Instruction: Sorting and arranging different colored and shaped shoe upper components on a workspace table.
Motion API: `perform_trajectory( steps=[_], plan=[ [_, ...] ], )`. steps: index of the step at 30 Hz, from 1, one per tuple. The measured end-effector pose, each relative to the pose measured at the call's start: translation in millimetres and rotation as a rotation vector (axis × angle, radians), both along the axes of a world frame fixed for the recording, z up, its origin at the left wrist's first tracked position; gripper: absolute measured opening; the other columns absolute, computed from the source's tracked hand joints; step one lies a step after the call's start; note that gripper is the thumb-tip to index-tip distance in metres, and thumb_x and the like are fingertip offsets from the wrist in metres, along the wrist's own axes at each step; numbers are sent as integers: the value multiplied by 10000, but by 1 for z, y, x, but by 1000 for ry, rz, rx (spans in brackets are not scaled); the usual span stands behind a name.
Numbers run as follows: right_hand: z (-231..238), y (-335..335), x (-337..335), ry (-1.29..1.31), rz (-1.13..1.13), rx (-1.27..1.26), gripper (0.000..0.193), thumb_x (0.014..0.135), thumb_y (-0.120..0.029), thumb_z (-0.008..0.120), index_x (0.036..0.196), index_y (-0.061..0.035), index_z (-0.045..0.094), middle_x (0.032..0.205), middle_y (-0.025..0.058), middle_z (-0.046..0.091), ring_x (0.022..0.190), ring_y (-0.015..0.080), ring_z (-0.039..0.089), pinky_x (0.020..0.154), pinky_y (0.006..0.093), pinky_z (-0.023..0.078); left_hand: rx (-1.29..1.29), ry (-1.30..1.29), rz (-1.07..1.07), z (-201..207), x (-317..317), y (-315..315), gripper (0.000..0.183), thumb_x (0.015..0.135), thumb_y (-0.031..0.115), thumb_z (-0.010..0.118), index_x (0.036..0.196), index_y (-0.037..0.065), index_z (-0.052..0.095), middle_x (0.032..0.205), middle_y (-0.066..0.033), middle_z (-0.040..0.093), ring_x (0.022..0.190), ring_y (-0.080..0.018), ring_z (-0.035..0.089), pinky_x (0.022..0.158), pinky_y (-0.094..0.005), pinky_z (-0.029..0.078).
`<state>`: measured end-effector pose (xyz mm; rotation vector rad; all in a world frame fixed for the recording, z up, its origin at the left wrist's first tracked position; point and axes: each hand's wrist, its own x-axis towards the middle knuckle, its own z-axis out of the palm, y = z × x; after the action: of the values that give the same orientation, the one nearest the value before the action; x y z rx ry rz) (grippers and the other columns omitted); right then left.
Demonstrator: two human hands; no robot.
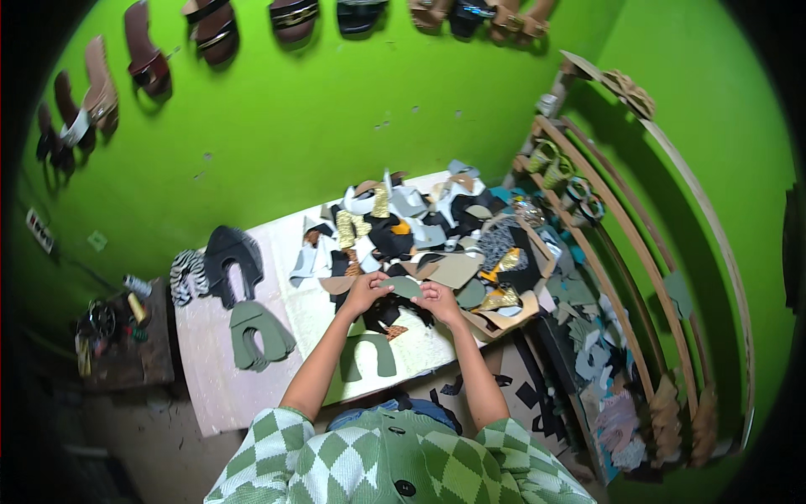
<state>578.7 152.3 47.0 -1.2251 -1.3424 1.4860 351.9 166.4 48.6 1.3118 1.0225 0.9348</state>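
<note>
My left hand (367, 293) and my right hand (440, 303) hold a small rounded olive-green cut piece (402, 287) between them, pinching it at opposite ends above the table. Just below it on the tabletop lies a U-shaped green piece (384, 356). Black and brown scraps (388, 317) sit between my forearms. Another green piece (471, 293) rests beside my right hand, and a tan piece (337, 285) is next to my left. Toward the left of the table is a stack of U-shaped green pieces (243, 338).
A large heap of mixed scraps (407, 227) covers the table's far side. Black U-shaped pieces (232, 252) and zebra-patterned pieces (186, 277) lie at the left. A wooden rack (617, 210) stands to the right; a small side table (126, 357) is at left. Sandals (220, 42) hang on the green wall.
</note>
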Motion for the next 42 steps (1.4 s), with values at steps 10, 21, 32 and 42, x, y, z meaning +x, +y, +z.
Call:
perform_trajectory(
  steps=[10, 21, 32, 42],
  plan=[
    [-84, -42, -75, -328, 275, -2, 206, 738, -180, 758, 802, -11, 660, 676, 17, 632, 593, 77, 563, 566, 228, 460, -200, 395, 314, -76, -70, -109, 274, 719, 204, 750, 917, 36, 661, 742, -63, 662, 673, -140, 620, 645, -281, 487],
    [-92, -52, -88, -582, 138, 154, 197, 708, -203, 758, 780, -29, 700, 664, 80, 667, 592, 144, 625, 584, 270, 484, -171, 586, 517, -92, -60, -118, 219, 710, 190, 738, 863, 51, 668, 769, -105, 674, 710, -219, 655, 658, -324, 504],
    [-99, -51, -78, -592, 92, 114, 169, 682, -196, 774, 732, -52, 702, 639, 68, 653, 583, 148, 618, 588, 276, 484, -264, 738, 553, -77, -49, -112, 207, 677, 232, 762, 817, 108, 673, 761, -45, 674, 722, -214, 655, 651, -339, 501],
    [-104, -47, -79, -656, 90, 131, 181, 662, -198, 787, 716, -57, 687, 642, 74, 654, 584, 175, 627, 584, 294, 487, -311, 810, 585, -71, -49, -110, 227, 635, 251, 800, 762, 123, 660, 732, -13, 667, 713, -199, 652, 641, -341, 495]
  ],
)
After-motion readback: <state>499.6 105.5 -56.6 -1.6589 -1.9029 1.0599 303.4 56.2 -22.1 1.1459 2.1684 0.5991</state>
